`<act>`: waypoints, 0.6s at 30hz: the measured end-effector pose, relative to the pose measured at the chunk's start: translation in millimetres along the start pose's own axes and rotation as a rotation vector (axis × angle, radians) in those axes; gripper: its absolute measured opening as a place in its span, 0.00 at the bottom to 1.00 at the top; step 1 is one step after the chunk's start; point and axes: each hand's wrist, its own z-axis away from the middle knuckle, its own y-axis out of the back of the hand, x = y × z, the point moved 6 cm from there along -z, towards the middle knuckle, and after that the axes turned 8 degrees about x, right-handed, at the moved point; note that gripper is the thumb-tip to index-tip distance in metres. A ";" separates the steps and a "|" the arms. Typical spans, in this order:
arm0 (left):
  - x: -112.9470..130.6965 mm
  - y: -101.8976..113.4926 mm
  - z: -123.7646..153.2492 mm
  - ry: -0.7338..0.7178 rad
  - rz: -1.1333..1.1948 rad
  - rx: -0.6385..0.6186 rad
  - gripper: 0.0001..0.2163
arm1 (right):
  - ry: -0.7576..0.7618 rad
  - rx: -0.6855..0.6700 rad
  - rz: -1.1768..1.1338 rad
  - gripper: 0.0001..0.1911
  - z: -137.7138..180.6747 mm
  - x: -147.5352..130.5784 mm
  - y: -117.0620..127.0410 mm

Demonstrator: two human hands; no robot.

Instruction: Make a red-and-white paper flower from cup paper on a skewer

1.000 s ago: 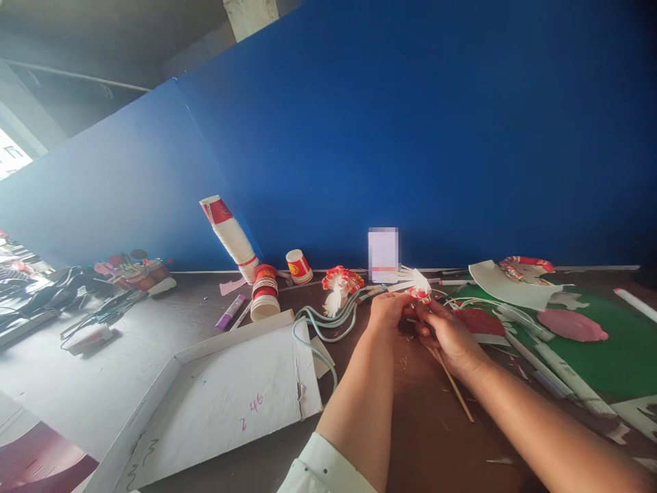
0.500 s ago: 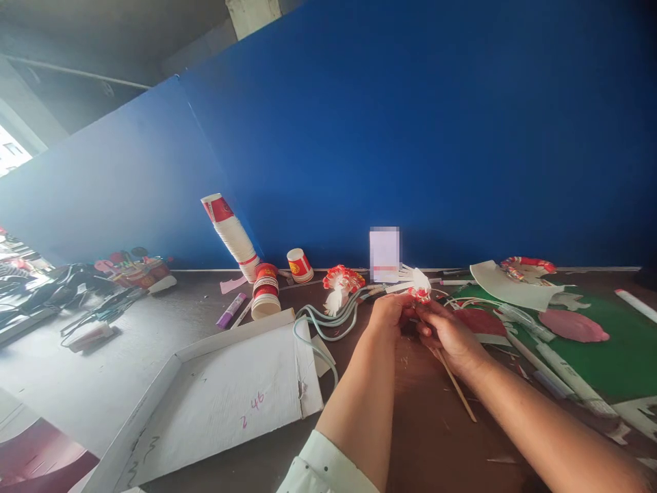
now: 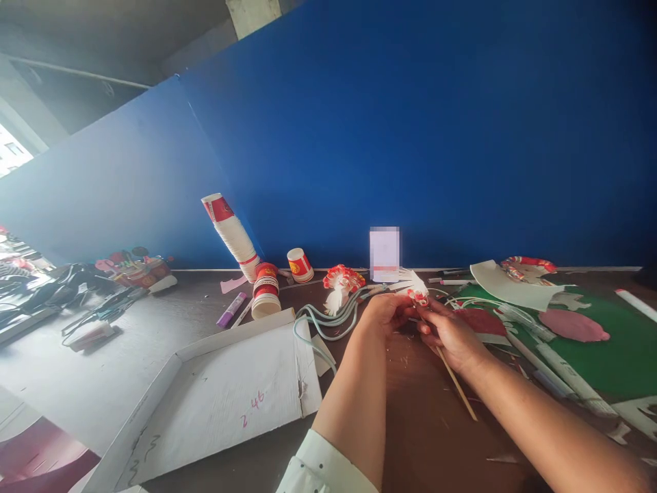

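Fringed paper [image 3: 417, 286] juts forward from between left hand [image 3: 386, 311] and right hand [image 3: 447, 333].

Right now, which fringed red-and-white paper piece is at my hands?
The paper piece on the right, at your left hand and right hand; the other piece sits left, beside cables.

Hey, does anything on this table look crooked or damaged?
Two things. The tall paper cup stack leans left in the picture instead of standing straight, though the wide view may exaggerate it. The white cardboard tray looks torn or creased along its right edge, where the surface is ragged.
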 end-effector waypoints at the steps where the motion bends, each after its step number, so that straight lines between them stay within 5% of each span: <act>1: 0.4 -0.2 0.6 -0.011 -0.017 0.004 0.03 | -0.006 0.003 -0.001 0.15 -0.6 0.7 0.3; 18: -1.2 -7.0 0.1 -0.132 -0.030 0.081 0.09 | 0.062 0.015 0.085 0.16 -2.9 1.2 1.0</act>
